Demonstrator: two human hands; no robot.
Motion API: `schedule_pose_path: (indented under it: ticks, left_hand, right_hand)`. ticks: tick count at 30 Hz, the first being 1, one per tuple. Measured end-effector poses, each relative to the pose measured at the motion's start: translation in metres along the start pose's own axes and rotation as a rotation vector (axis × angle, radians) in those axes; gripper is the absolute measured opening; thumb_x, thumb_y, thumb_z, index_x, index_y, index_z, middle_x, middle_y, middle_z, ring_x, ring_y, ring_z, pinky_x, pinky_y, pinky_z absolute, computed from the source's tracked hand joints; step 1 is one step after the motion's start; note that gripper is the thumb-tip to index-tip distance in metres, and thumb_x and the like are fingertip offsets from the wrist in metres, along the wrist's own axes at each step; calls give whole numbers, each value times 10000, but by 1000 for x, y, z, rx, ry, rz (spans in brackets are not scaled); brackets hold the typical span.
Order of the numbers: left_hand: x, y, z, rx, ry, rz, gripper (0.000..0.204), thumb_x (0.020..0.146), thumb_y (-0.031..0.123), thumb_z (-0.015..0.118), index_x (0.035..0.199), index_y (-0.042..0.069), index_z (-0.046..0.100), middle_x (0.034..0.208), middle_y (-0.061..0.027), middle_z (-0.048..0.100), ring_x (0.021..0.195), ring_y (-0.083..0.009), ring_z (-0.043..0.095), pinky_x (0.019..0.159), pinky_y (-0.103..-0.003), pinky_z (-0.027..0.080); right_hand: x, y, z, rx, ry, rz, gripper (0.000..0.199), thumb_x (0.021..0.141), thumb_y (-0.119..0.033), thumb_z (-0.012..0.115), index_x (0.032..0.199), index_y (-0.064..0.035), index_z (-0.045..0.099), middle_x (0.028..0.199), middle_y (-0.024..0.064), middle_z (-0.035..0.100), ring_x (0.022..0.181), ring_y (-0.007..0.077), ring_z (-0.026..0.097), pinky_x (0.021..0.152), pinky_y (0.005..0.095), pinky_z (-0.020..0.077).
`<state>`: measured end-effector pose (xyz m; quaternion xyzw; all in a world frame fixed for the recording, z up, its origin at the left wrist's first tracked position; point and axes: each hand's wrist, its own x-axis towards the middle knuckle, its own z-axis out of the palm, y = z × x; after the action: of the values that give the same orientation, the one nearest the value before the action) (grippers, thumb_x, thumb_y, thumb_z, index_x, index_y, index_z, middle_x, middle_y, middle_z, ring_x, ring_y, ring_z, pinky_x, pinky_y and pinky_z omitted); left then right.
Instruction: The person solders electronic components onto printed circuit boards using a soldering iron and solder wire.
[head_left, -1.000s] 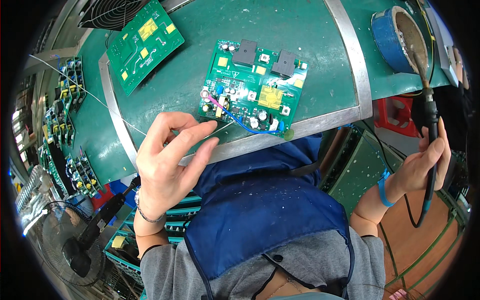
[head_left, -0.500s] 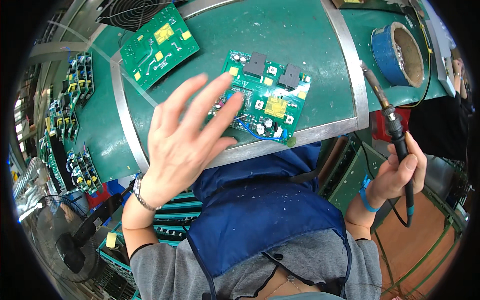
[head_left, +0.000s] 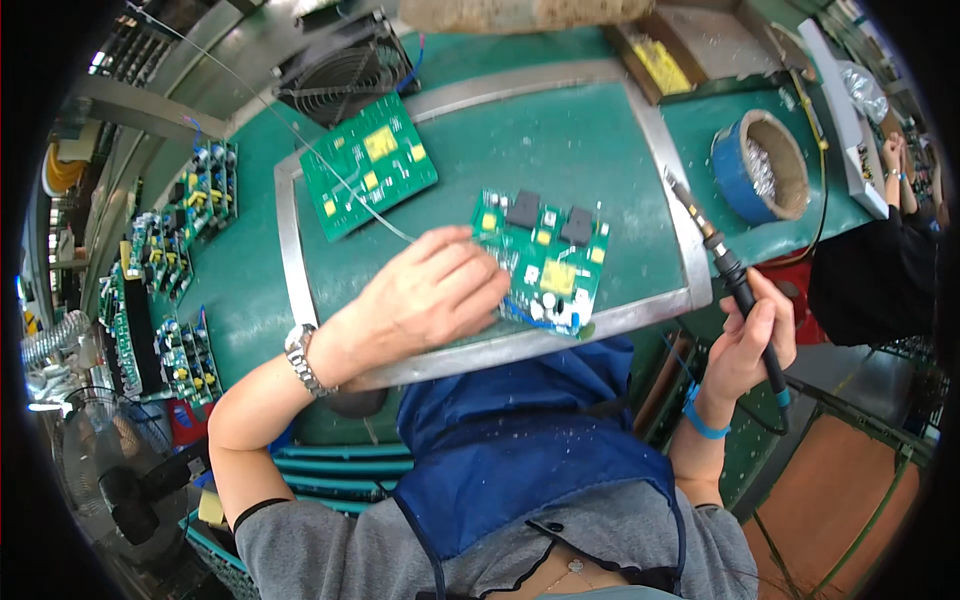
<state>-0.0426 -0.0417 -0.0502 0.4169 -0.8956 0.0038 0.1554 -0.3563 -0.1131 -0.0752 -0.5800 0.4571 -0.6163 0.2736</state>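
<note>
My right hand (head_left: 745, 340) grips a soldering iron (head_left: 735, 280) by its black handle. The iron's tip points up and away, over the metal strip right of the circuit board and apart from it. At the board's left edge, my left hand (head_left: 430, 295) is closed, fingers curled down. A thin solder wire (head_left: 345, 185) runs from the upper left into this hand; the fingertips are hidden. The green circuit board (head_left: 530, 275) lies component side up, with black blocks, yellow patches and a blue wire. My hand covers part of its left side.
A second green board (head_left: 370, 165) lies at the far left beside a black fan (head_left: 345, 75). A blue ring-shaped holder (head_left: 735, 170) stands at the right. Metal strips (head_left: 535, 345) frame the work area. Several upright boards (head_left: 190, 350) line the left; another person's hand (head_left: 893, 150) shows far right.
My left hand has gone from spread fingers above the board to closed at its left edge, with the solder wire running into it. The view has shifted; my right hand still holds the iron.
</note>
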Motion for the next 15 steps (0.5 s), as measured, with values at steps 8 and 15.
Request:
schedule_pose_path:
  ticks: [8, 15]
  left_hand:
    - [15, 8, -40, -206, -46, -133, 408, 738, 204, 774, 1064, 15, 617, 1021, -112, 607, 924, -272, 615, 765, -345, 530]
    - [37, 1, -89, -756, 81, -571, 329, 785, 146, 785, 1050, -10, 668, 981, -73, 667, 888, -140, 647, 749, -282, 547]
  right_hand:
    - [-2, -1, 4, 18, -23, 21, 260, 923, -158, 545, 1023, 47, 671, 737, 82, 642, 536, 48, 495, 476, 184, 363]
    - [3, -3, 2, 49, 0, 14, 231, 924, -105, 550, 1068, 39, 658, 849, 74, 645, 611, 68, 564, 563, 201, 475]
